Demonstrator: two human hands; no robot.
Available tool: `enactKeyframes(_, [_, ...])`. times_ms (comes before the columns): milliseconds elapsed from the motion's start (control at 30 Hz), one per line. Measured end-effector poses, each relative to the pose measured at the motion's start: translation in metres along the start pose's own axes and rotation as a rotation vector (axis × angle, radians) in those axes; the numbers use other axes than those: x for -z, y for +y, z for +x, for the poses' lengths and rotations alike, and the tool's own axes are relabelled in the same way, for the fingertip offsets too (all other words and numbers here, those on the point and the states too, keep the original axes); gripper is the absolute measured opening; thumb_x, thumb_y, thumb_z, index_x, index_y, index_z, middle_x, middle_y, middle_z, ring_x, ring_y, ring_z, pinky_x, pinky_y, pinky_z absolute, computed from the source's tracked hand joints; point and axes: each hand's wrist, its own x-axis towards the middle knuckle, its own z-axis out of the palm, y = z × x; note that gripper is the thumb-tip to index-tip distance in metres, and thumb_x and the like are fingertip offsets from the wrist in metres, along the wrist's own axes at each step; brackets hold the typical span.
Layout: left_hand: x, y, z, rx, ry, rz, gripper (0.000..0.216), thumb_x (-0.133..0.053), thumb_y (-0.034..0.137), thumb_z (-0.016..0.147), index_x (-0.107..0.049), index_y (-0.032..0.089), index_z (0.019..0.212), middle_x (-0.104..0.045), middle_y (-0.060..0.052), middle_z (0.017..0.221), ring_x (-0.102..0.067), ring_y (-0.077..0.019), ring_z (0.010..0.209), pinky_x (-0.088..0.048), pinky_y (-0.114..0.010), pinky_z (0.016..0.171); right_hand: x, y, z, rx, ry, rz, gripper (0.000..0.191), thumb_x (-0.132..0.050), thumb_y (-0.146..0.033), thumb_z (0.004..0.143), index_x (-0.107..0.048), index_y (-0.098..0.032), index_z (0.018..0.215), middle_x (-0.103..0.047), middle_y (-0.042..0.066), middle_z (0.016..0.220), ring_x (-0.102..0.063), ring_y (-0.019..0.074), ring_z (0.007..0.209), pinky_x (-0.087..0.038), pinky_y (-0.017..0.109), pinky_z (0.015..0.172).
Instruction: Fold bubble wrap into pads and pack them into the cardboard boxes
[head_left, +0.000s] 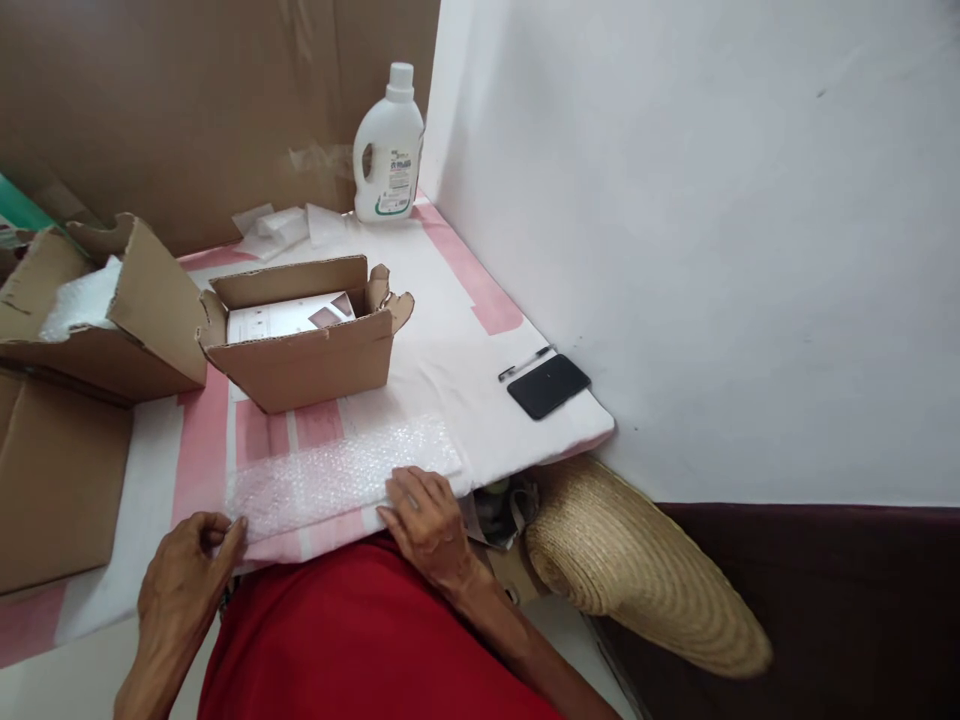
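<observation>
A strip of clear bubble wrap (315, 482) lies flat along the near edge of the cloth-covered table. Its left near corner is pinched between the thumb and forefinger of my left hand (186, 570). My right hand (429, 522) grips the near edge toward the right end, fingers bent over the top and thumb at the border. Just behind the wrap stands an open cardboard box (307, 365). Inside it sits a white printed carton (277, 318), its lower part hidden by the box wall.
More open cardboard boxes (64, 480) stand at the left, one with bubble wrap (82, 300) inside. A white jug (390, 165) and crumpled plastic (274, 232) are at the back. A black phone (550, 386) and pen (525, 364) lie by the wall. A straw hat (637, 565) hangs below right.
</observation>
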Motion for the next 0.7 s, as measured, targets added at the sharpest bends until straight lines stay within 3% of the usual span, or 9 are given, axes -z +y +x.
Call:
enactKeyframes(100, [-0.002, -0.001, 0.000, -0.014, 0.003, 0.010, 0.042, -0.049, 0.064, 0.076, -0.062, 0.025, 0.081, -0.073, -0.007, 0.086, -0.067, -0.0281, 0.081, -0.048, -0.039, 0.073, -0.004, 0.015, -0.009, -0.118, 0.029, -0.029, 0.027, -0.054, -0.026, 0.101, -0.065, -0.016, 0.124, -0.071, 0.016, 0.117, -0.063, 0.0299, 0.109, -0.052, 0.047, 0.094])
enactKeyframes(233, [-0.003, -0.001, 0.000, -0.014, -0.004, 0.043, 0.041, -0.046, 0.064, 0.079, -0.061, 0.026, 0.081, -0.072, -0.006, 0.085, -0.066, -0.0269, 0.077, -0.046, -0.038, 0.069, 0.004, 0.022, -0.008, -0.164, 0.058, -0.046, 0.022, -0.055, -0.025, 0.101, -0.066, -0.018, 0.119, -0.072, 0.014, 0.116, -0.063, 0.0295, 0.108, -0.052, 0.046, 0.095])
enactKeyframes(333, [-0.002, 0.003, -0.003, -0.050, 0.040, 0.075, 0.042, -0.043, 0.064, 0.079, -0.060, 0.026, 0.081, -0.071, -0.008, 0.090, -0.065, -0.0278, 0.078, -0.046, -0.040, 0.071, 0.005, 0.007, 0.002, -0.113, 0.079, -0.038, 0.020, -0.056, -0.023, 0.100, -0.067, -0.017, 0.116, -0.072, 0.014, 0.115, -0.062, 0.0301, 0.108, -0.051, 0.046, 0.093])
enactKeyframes(467, [-0.002, 0.009, -0.006, -0.038, 0.059, 0.079, 0.040, -0.043, 0.063, 0.078, -0.056, 0.026, 0.084, -0.070, -0.009, 0.088, -0.066, -0.0295, 0.081, -0.047, -0.042, 0.074, -0.007, -0.012, 0.013, 0.028, 0.002, 0.070, 0.020, -0.054, -0.026, 0.100, -0.067, -0.017, 0.113, -0.072, 0.012, 0.112, -0.061, 0.0278, 0.108, -0.051, 0.043, 0.091])
enactKeyframes(633, [-0.003, 0.006, -0.002, 0.004, 0.082, -0.033, 0.051, -0.052, 0.064, 0.075, -0.053, 0.024, 0.107, -0.072, -0.008, 0.093, -0.070, -0.0298, 0.086, -0.050, -0.041, 0.078, -0.023, -0.009, 0.009, 0.089, -0.095, 0.085, 0.027, -0.053, -0.036, 0.102, -0.065, -0.018, 0.119, -0.070, 0.011, 0.119, -0.058, 0.0267, 0.109, -0.049, 0.041, 0.089])
enactKeyframes(700, [-0.001, 0.005, 0.001, 0.007, 0.053, -0.033, 0.052, -0.051, 0.063, 0.074, -0.056, 0.024, 0.108, -0.073, -0.007, 0.090, -0.070, -0.0300, 0.085, -0.050, -0.041, 0.079, -0.024, -0.008, 0.007, 0.090, -0.114, 0.066, 0.035, -0.057, -0.041, 0.100, -0.063, -0.018, 0.125, -0.068, 0.011, 0.119, -0.056, 0.0276, 0.110, -0.047, 0.042, 0.088])
